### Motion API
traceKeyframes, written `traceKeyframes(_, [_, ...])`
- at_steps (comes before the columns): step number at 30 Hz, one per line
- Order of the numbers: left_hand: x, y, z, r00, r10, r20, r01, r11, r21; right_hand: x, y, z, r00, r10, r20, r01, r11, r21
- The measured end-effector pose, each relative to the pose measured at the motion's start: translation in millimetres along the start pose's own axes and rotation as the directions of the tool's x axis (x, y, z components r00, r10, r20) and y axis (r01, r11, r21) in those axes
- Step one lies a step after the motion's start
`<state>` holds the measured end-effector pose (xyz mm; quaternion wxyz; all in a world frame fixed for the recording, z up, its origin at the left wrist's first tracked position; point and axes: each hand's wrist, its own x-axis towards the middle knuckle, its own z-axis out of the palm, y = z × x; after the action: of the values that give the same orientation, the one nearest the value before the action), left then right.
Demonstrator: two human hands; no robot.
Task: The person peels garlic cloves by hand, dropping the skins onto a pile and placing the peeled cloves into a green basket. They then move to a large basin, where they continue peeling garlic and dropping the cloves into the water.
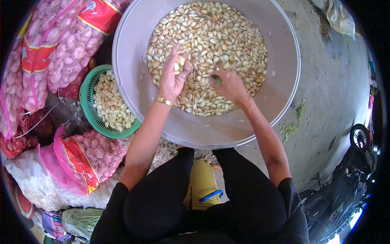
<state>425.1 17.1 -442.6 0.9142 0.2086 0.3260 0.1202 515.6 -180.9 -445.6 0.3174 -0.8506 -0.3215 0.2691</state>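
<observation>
A large grey tub (280,61) holds many garlic cloves (227,36) in water. Over its left half, my left hand (174,77) is turned palm up, with a gold band at the wrist, and its curled fingers hold a few pale cloves (178,63). To the right, my right hand (229,84) is closed above the cloves around a small tool with a green part (218,80). The tool's other end is blurred. The two hands are apart.
A green basket (87,97) of peeled cloves stands against the tub's left side. Net bags of garlic (73,53) lie at the upper left, another bag (99,152) below them. A motorcycle (341,183) is at the lower right, green scraps (292,122) on the floor.
</observation>
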Motion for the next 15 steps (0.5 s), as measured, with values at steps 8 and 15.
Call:
traceKeyframes(8, [-46,10,-20,0.999,0.029,-0.032,-0.034,0.983,-0.181,-9,10,20,0.996,0.05,0.067,-0.028,0.954,-0.297])
traceKeyframes(15, [-77,-5,-28,0.983,-0.009,-0.184,-0.031,0.977,-0.213,-10,13,20,0.996,0.089,0.009,-0.083,0.958,-0.276])
